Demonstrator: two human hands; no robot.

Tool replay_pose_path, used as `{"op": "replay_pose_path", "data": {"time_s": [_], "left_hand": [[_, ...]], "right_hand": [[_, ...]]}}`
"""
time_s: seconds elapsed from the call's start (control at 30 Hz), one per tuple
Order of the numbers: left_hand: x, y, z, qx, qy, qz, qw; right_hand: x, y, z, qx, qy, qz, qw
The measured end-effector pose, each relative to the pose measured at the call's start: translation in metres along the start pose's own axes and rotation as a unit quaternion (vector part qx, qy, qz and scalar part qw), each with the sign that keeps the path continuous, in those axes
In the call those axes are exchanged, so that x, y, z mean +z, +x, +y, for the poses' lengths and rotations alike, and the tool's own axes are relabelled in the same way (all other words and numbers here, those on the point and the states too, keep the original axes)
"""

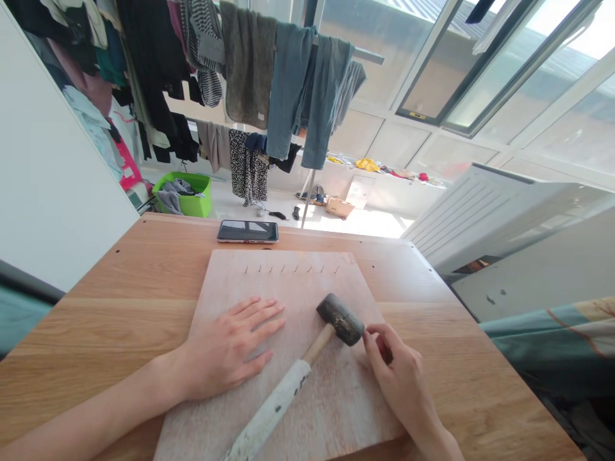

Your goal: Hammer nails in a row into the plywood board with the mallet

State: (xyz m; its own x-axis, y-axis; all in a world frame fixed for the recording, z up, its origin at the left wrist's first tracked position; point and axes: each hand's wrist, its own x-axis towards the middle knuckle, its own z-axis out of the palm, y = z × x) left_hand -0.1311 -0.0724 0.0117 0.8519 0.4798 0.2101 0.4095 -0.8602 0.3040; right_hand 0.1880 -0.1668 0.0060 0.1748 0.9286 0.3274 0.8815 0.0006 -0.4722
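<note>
A pale wooden board [298, 301] lies on the wooden table [134, 282]. A row of several small nails [293, 269] stands along its far edge. My left hand [230, 349] rests flat on the board, fingers stretched out. A mallet with a black rubber head [340, 319] and a white-painted wooden handle [273, 406] lies on the board between my hands. My right hand [398, 378] sits just right of the mallet head, its fingertips pinched together close to the head; whatever they hold is too small to make out.
A black smartphone [247, 231] lies on the table beyond the board. Behind the table, clothes hang on a drying rack [288, 96], and a green laundry basket [185, 193] stands on the floor. A white louvred panel [480, 211] leans at the right.
</note>
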Motion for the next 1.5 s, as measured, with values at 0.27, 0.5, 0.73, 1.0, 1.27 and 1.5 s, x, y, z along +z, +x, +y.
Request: {"op": "replay_pose_path", "data": {"time_s": [0.27,0.5,0.73,1.0,1.27,1.5], "left_hand": [[-0.002,0.0,-0.003,0.003,-0.022,-0.004,1.0],[-0.004,0.0,-0.003,-0.034,-0.105,0.022,0.994],[-0.007,0.003,-0.024,-0.167,-0.169,0.186,0.953],[-0.013,0.027,-0.075,-0.262,-0.164,0.207,0.928],[-0.009,0.034,-0.079,-0.266,-0.163,0.224,0.923],[-0.01,0.035,-0.083,-0.258,-0.168,0.217,0.926]], "right_hand": [[-0.002,0.02,-0.035,-0.028,0.074,0.058,0.995],[0.019,-0.02,-0.082,-0.157,0.093,-0.058,0.982],[0.031,-0.027,-0.088,-0.037,0.119,-0.197,0.972],[0.016,-0.036,-0.087,0.224,0.36,-0.214,0.88],[-0.011,-0.061,-0.042,0.338,0.472,-0.167,0.797],[-0.024,-0.051,-0.019,0.314,0.418,-0.051,0.851]]}}
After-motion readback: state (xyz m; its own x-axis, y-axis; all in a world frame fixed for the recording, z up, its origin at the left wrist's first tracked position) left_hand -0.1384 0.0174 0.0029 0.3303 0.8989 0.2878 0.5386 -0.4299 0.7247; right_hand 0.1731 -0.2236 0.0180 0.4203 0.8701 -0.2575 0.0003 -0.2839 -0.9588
